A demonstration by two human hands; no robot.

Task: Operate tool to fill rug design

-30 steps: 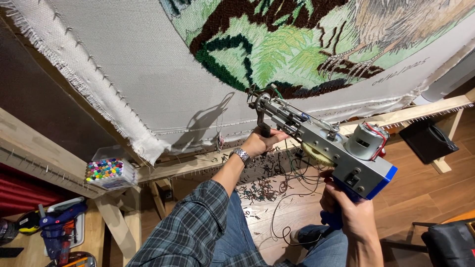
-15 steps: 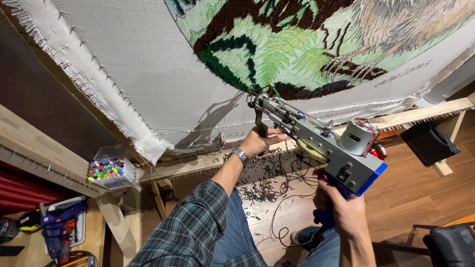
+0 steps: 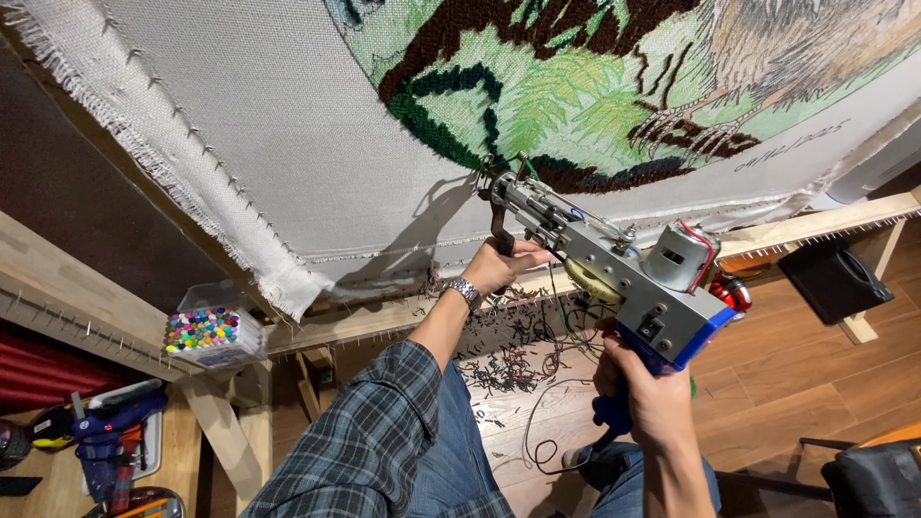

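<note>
Grey cloth (image 3: 288,144) had been met by the tufting gun (image 3: 614,264), raised from a second before and gripped by the left hand (image 3: 508,264) at its front handle and the right hand (image 3: 648,393) at its rear grip.

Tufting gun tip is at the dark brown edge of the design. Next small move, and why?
Probably press the tufting gun tip into the cloth at the brown border: left hand grips the front handle, right hand the blue grip, and the needle sits right at the fabric.
</note>
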